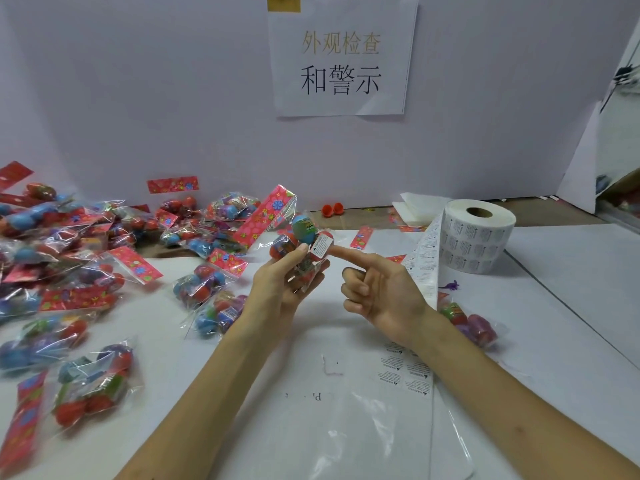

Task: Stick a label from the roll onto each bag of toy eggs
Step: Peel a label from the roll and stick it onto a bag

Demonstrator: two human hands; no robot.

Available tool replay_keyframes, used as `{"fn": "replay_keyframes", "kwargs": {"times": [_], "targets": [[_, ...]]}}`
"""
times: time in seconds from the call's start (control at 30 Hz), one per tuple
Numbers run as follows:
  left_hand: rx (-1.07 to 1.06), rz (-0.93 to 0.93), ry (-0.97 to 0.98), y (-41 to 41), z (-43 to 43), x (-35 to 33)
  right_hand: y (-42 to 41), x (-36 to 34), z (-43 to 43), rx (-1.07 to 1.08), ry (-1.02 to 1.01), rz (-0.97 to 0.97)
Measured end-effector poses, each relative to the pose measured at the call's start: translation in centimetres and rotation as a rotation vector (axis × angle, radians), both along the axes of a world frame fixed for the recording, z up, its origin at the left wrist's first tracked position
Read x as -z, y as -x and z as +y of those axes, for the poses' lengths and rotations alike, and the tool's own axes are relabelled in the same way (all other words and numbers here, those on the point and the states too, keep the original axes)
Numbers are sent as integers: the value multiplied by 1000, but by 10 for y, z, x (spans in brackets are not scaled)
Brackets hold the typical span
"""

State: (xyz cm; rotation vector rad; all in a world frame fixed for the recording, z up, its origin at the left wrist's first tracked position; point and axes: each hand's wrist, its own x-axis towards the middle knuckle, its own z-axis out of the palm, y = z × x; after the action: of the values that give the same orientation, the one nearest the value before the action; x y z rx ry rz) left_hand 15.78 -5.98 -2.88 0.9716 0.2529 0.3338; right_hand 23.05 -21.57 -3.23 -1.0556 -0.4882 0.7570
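The left hand [277,285] grips a clear bag of toy eggs [300,233] above the white table [571,271] — a white warning label [321,245] sits on its front. The right hand [384,289] holds nothing, its straight index finger [346,252] at the label's edge — the label roll [479,237] stands to the right

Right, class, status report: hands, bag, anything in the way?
Left hand grips bag of eggs. Right hand forefinger on its label. Label strip beside right wrist, not blocking.
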Motion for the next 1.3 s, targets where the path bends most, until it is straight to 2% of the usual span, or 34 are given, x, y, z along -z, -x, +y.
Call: {"fn": "replay_keyframes", "kwargs": {"times": [0.33,0.7,0.9,0.97,1.0,1.1,1.13,1.3], "targets": [[-20,-7,40,-2,3,2,-3,2,-1,-5,-3,-37],[-51,38,-39,-3,2,3,-2,2,2,-26,22,-61],[-76,48,-64,-5,3,5,-2,1,2,13,81,-184],[-88,59,-69,-5,4,6,-2,2,3,82,143,-318],[-88,64,-66,-5,4,6,-1,3,2,151,199,-453],[-79,76,-5,-4,4,7,2,13,2,378,477,-1026],[-84,82,21,-4,4,7,4,16,3,401,570,-1158],[-102,82,40,-4,5,5,9,21,8,437,671,-1305]]}}
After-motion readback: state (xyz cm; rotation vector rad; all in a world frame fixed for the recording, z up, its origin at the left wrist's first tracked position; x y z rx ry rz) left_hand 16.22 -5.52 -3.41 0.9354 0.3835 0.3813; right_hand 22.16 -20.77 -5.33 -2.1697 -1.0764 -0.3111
